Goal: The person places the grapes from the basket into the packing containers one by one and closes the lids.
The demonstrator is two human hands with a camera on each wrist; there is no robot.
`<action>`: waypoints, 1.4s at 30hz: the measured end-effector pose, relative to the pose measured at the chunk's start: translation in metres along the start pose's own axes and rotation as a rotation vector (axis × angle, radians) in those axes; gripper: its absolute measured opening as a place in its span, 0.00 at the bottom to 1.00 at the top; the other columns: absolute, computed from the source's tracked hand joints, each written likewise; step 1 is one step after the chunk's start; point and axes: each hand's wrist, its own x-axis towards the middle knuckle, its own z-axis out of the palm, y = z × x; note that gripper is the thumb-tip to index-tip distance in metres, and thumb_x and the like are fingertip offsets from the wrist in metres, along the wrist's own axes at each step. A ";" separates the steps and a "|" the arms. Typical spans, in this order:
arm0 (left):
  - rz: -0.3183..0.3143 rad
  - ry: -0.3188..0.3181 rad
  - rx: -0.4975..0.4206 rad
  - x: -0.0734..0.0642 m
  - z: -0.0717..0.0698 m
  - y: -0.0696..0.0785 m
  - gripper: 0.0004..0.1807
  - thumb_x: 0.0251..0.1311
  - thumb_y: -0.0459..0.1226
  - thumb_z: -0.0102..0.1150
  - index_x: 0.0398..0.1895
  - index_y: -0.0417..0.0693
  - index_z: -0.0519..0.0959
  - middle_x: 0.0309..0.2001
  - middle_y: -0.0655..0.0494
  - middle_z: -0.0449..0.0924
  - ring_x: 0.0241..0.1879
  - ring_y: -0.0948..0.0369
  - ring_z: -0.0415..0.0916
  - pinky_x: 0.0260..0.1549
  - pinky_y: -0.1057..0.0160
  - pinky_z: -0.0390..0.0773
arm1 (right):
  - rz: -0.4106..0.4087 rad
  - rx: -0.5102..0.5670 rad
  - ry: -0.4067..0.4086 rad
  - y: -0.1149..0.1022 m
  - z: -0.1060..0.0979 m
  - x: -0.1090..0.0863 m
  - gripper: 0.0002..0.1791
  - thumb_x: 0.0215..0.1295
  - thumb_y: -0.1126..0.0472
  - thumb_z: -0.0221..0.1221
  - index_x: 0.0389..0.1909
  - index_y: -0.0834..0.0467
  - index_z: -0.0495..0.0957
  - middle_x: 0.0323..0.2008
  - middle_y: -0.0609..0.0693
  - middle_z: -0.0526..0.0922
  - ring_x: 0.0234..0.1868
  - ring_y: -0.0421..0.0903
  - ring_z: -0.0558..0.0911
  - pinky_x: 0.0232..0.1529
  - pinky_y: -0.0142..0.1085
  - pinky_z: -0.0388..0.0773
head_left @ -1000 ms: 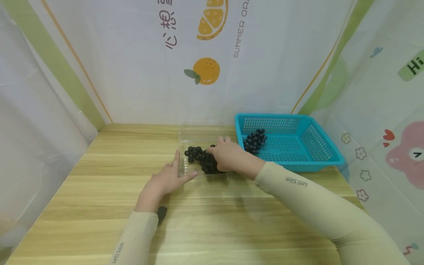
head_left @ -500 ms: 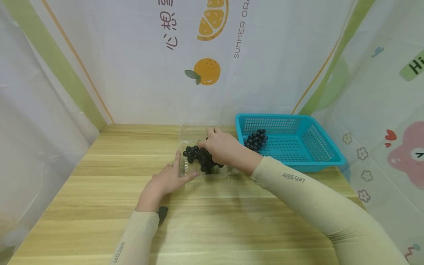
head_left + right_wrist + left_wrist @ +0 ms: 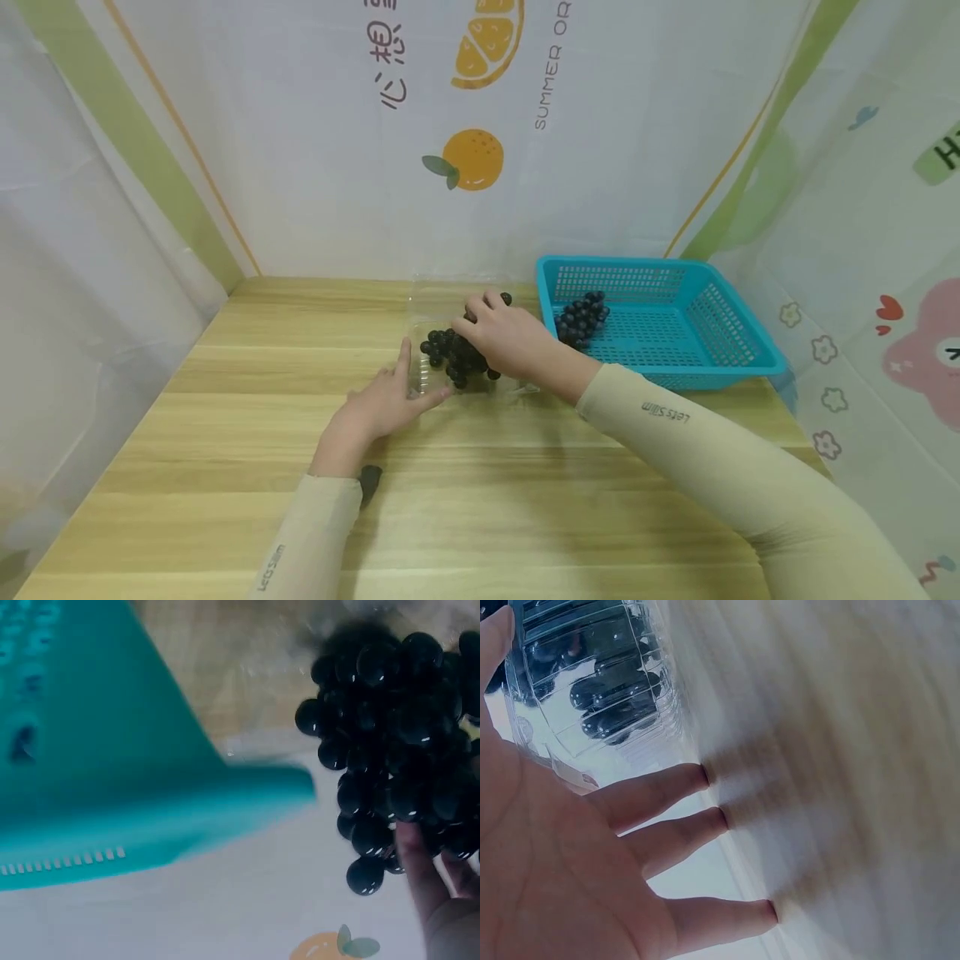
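Observation:
A clear plastic box [image 3: 420, 379] with its lid [image 3: 450, 289] folded back stands on the table, with dark grapes [image 3: 433, 348] at its left end. Over the box, my right hand [image 3: 510, 337] grips a bunch of dark grapes [image 3: 390, 742], its fingers [image 3: 420, 862] tucked in among the berries. The hand hides part of the bunch in the head view. My left hand [image 3: 382, 404] lies spread at the box's left front corner, thumb and index finger along its sides. In the left wrist view, its other fingertips [image 3: 718, 817] meet the tabletop.
A blue perforated basket [image 3: 720, 367] stands to the right of the box, with another bunch of dark grapes [image 3: 582, 321] at its left side. A small dark object [image 3: 369, 483] lies beside my left wrist. Printed curtains [image 3: 337, 183] hang behind the wooden table [image 3: 480, 517].
My right hand has shifted left and away from me over the box, and the bunch in it has moved along. The left hand has stayed in place at the corner.

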 end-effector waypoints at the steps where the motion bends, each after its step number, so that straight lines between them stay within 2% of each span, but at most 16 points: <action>1: 0.000 0.000 0.003 0.000 0.000 0.001 0.68 0.66 0.79 0.43 0.86 0.51 0.21 0.81 0.28 0.58 0.82 0.30 0.51 0.68 0.12 0.49 | 0.015 -0.002 -0.004 0.000 0.003 -0.003 0.16 0.79 0.65 0.59 0.63 0.55 0.76 0.57 0.58 0.78 0.53 0.56 0.77 0.26 0.36 0.81; 3: 0.000 0.003 0.005 0.000 0.000 0.002 0.67 0.66 0.78 0.44 0.86 0.51 0.21 0.81 0.25 0.53 0.82 0.30 0.52 0.68 0.13 0.50 | 0.054 -0.003 -0.022 -0.001 0.009 -0.010 0.16 0.78 0.65 0.60 0.63 0.58 0.74 0.58 0.60 0.77 0.52 0.57 0.76 0.27 0.36 0.80; 5: 0.001 0.005 0.002 0.000 0.000 0.002 0.67 0.67 0.78 0.44 0.86 0.51 0.21 0.82 0.25 0.53 0.82 0.30 0.53 0.68 0.13 0.50 | 0.086 -0.014 -0.053 -0.003 0.015 -0.017 0.17 0.78 0.64 0.61 0.63 0.60 0.73 0.59 0.61 0.76 0.54 0.59 0.77 0.31 0.37 0.82; 10: -0.005 0.008 -0.012 0.000 0.001 0.002 0.68 0.66 0.78 0.45 0.86 0.51 0.20 0.82 0.24 0.51 0.80 0.29 0.56 0.69 0.13 0.49 | 0.132 -0.020 -0.113 -0.005 0.032 -0.031 0.17 0.78 0.63 0.61 0.62 0.61 0.71 0.53 0.62 0.77 0.51 0.61 0.77 0.45 0.43 0.83; 13: -0.006 0.009 -0.016 0.000 0.002 0.001 0.67 0.67 0.78 0.45 0.86 0.51 0.20 0.82 0.24 0.50 0.79 0.28 0.57 0.69 0.13 0.49 | 0.155 0.006 -0.127 -0.006 0.037 -0.036 0.16 0.80 0.63 0.57 0.63 0.59 0.70 0.52 0.62 0.75 0.49 0.61 0.75 0.45 0.45 0.81; 16: -0.003 0.009 -0.017 0.000 0.001 0.000 0.67 0.67 0.77 0.45 0.86 0.51 0.19 0.82 0.24 0.50 0.80 0.28 0.56 0.70 0.14 0.48 | 0.160 0.055 -0.157 -0.007 0.038 -0.039 0.15 0.83 0.63 0.53 0.65 0.58 0.69 0.56 0.63 0.73 0.53 0.61 0.73 0.40 0.43 0.81; 19: -0.001 0.009 -0.016 0.000 0.000 0.000 0.67 0.67 0.77 0.45 0.86 0.51 0.19 0.82 0.25 0.50 0.80 0.28 0.55 0.69 0.13 0.48 | 0.132 0.084 -0.188 -0.008 0.038 -0.041 0.17 0.83 0.60 0.50 0.66 0.58 0.68 0.58 0.63 0.72 0.55 0.61 0.70 0.49 0.46 0.80; 23: 0.000 0.014 -0.013 -0.001 0.000 0.000 0.68 0.66 0.78 0.44 0.86 0.51 0.19 0.82 0.24 0.51 0.80 0.28 0.56 0.69 0.13 0.48 | 0.121 0.091 -0.219 -0.008 0.035 -0.042 0.24 0.81 0.51 0.53 0.70 0.57 0.67 0.60 0.63 0.72 0.58 0.61 0.70 0.60 0.51 0.76; 27: 0.002 0.015 -0.019 -0.002 0.000 -0.001 0.68 0.65 0.79 0.44 0.86 0.51 0.20 0.81 0.24 0.52 0.80 0.28 0.56 0.68 0.13 0.49 | 0.166 0.089 -0.292 -0.011 0.021 -0.040 0.32 0.78 0.39 0.57 0.73 0.52 0.68 0.63 0.61 0.73 0.58 0.61 0.76 0.49 0.49 0.85; 29: -0.002 0.011 -0.025 -0.001 0.000 -0.001 0.69 0.65 0.79 0.44 0.86 0.51 0.20 0.82 0.25 0.52 0.81 0.29 0.55 0.69 0.13 0.47 | 0.179 0.063 -0.318 -0.012 0.009 -0.035 0.34 0.75 0.35 0.59 0.73 0.50 0.70 0.62 0.59 0.76 0.56 0.60 0.79 0.48 0.50 0.86; 31: -0.001 0.012 -0.024 -0.001 0.000 -0.001 0.69 0.65 0.80 0.44 0.86 0.51 0.20 0.82 0.25 0.52 0.81 0.29 0.54 0.69 0.13 0.48 | 0.178 0.028 -0.311 -0.013 -0.005 -0.027 0.33 0.75 0.35 0.60 0.71 0.50 0.74 0.60 0.57 0.80 0.55 0.58 0.83 0.50 0.51 0.87; 34: -0.001 0.015 -0.023 -0.001 -0.001 -0.001 0.68 0.65 0.79 0.44 0.86 0.51 0.20 0.82 0.26 0.52 0.81 0.30 0.53 0.69 0.13 0.48 | 0.179 0.019 -0.270 -0.015 -0.019 -0.007 0.27 0.77 0.39 0.60 0.66 0.52 0.80 0.54 0.53 0.84 0.52 0.54 0.86 0.52 0.50 0.86; 36: 0.004 0.018 -0.024 0.000 -0.001 -0.001 0.68 0.66 0.78 0.45 0.86 0.51 0.20 0.82 0.27 0.53 0.82 0.31 0.53 0.68 0.12 0.48 | 0.185 0.057 -0.276 -0.018 -0.024 0.009 0.22 0.78 0.44 0.60 0.63 0.52 0.82 0.50 0.51 0.87 0.46 0.50 0.87 0.47 0.46 0.88; 38: 0.007 0.018 -0.031 0.000 -0.001 -0.002 0.68 0.65 0.79 0.45 0.86 0.52 0.20 0.82 0.28 0.54 0.83 0.32 0.52 0.68 0.12 0.48 | 0.197 0.122 -0.323 -0.022 -0.026 0.027 0.18 0.78 0.50 0.61 0.62 0.52 0.82 0.47 0.49 0.88 0.41 0.47 0.87 0.41 0.42 0.88; 42: 0.019 0.021 -0.040 0.001 -0.001 -0.003 0.68 0.65 0.78 0.46 0.86 0.52 0.21 0.82 0.28 0.54 0.83 0.33 0.54 0.69 0.13 0.49 | 0.214 0.218 -0.452 -0.029 -0.026 0.063 0.19 0.79 0.57 0.60 0.66 0.52 0.80 0.48 0.47 0.88 0.35 0.42 0.82 0.32 0.36 0.82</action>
